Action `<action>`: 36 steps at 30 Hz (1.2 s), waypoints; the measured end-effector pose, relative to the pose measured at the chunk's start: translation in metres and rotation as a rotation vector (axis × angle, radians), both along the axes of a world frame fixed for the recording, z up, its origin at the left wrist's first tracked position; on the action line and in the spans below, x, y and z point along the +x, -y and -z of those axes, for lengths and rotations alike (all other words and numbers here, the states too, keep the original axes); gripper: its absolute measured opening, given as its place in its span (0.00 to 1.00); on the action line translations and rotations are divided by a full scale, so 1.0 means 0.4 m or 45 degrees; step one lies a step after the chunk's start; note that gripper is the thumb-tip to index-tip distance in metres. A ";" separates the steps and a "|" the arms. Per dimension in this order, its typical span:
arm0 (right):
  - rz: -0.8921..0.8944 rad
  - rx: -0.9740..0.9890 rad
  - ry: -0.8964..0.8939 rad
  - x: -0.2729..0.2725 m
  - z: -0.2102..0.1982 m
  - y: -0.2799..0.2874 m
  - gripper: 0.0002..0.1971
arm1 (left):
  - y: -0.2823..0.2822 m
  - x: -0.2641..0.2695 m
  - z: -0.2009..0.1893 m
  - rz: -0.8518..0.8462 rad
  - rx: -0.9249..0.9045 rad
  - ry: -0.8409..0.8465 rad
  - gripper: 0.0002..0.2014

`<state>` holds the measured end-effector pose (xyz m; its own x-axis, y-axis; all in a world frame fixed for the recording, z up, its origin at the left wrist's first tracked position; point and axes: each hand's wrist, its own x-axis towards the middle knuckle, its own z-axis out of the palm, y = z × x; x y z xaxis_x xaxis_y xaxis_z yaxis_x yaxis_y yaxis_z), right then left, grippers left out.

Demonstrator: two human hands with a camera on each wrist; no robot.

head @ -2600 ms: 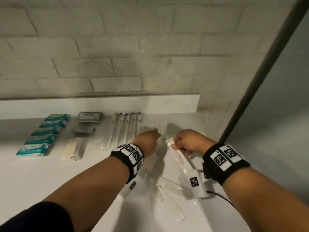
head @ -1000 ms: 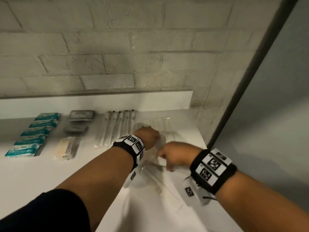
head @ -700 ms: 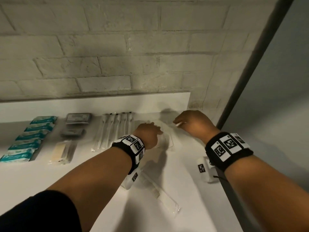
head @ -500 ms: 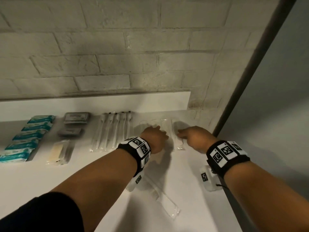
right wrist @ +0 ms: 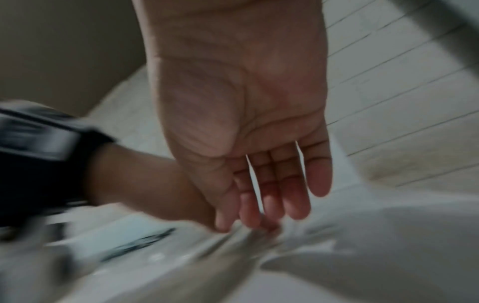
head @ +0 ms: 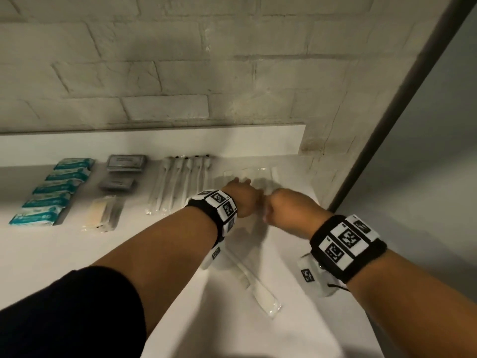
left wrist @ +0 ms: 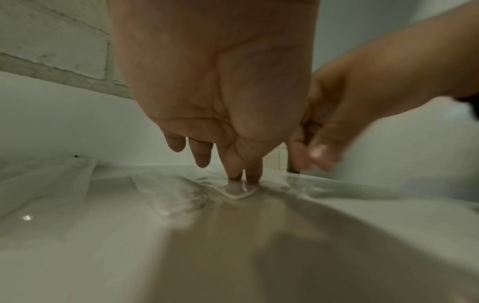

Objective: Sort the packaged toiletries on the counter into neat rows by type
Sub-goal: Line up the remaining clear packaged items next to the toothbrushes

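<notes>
White worktop (head: 296,319): L grip (head: 244,200) fingers straight, pressing clear packets (head: 254,174); R grip (head: 286,213) spread, empty.

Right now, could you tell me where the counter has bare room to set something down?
Bare counter lies in front of the teal packets. Crowded: the back row, and around the left hand, right hand and loose clear packet.

A pale brick wall (head: 180,73) with grey mortar lines rises beyond the hands. A white upstand (head: 154,143) runs along its foot, behind the white counter (head: 77,244) under the hands. To the right, a dark vertical post (head: 387,120) borders a plain grey wall (head: 426,177). Light is dim, casting soft shadows.
</notes>
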<state>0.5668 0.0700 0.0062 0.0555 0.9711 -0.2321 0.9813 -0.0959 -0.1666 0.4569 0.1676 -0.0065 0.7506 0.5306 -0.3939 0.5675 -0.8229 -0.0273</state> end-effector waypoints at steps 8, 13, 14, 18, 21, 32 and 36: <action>-0.328 -0.381 0.186 -0.209 0.017 0.053 0.38 | -0.013 0.003 -0.013 0.009 -0.107 -0.113 0.37; -0.184 -0.430 -0.038 -0.159 0.002 0.047 0.19 | -0.029 0.000 0.002 0.054 -0.099 -0.160 0.34; -0.133 -0.442 -0.104 -0.145 0.002 0.049 0.16 | -0.033 0.000 0.004 0.058 -0.104 -0.160 0.34; -0.075 -0.462 -0.083 -0.083 -0.003 0.041 0.16 | -0.049 -0.007 0.024 0.063 -0.078 -0.123 0.34; 0.020 -0.456 -0.048 0.001 -0.014 0.017 0.16 | -0.050 -0.016 0.036 0.055 -0.096 -0.033 0.32; 0.255 -0.198 0.113 0.218 -0.005 -0.045 0.34 | -0.038 -0.004 0.047 -0.010 -0.070 0.177 0.25; 0.165 -0.271 0.170 0.225 0.016 -0.050 0.35 | -0.017 0.031 0.026 0.037 0.059 0.283 0.22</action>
